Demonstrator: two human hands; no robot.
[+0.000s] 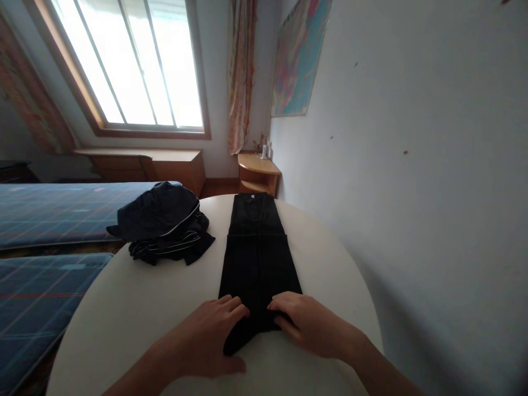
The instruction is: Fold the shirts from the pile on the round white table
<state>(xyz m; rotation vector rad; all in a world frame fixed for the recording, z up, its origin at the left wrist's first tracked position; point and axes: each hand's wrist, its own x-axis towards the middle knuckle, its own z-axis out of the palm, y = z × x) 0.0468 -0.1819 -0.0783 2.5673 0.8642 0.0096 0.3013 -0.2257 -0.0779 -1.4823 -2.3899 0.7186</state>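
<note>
A black garment [256, 247], folded into a long narrow strip, lies lengthwise on the round white table [136, 308]. Its far end shows a collar with small buttons. My left hand [212, 335] lies on the near end of the strip, fingers stretched flat over the cloth and thumb on the table. My right hand [303, 322] rests on the near right corner of the garment with its fingers curled over the cloth edge. Whether it grips the cloth or only presses on it is unclear.
A heap of dark clothes with white piping [163, 225] sits on the table's left side. Blue plaid mattresses [49, 212] lie to the left. A wall runs close along the right. A wooden corner stand [258, 173] and a desk under the window stand behind.
</note>
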